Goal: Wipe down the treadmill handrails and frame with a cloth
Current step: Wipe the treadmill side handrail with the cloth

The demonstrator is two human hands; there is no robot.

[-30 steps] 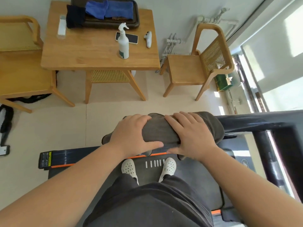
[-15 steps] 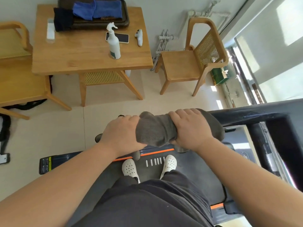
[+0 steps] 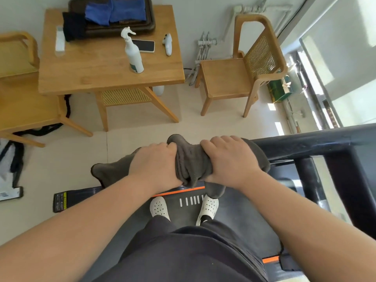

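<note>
A grey cloth (image 3: 190,162) is draped over the treadmill's black handrail (image 3: 305,143), which runs in from the right and is hidden under the cloth at its left end. My left hand (image 3: 155,163) grips the cloth's left part with curled fingers. My right hand (image 3: 230,159) grips the cloth on the rail just to the right. The cloth is bunched between the two hands and a loose end hangs left. A black upright post (image 3: 309,180) drops from the rail to the treadmill deck (image 3: 183,210), where my white shoes stand.
Ahead stands a wooden table (image 3: 101,64) with a white spray bottle (image 3: 133,53), a phone, a tray of blue cloths (image 3: 116,12) and a remote. Wooden chairs stand at the left (image 3: 20,94) and right (image 3: 244,74). A window fills the right side.
Both hands went from lying flat on the cloth to gripping it round the rail. The cloth got bunched up between them and its left end now hangs looser.
</note>
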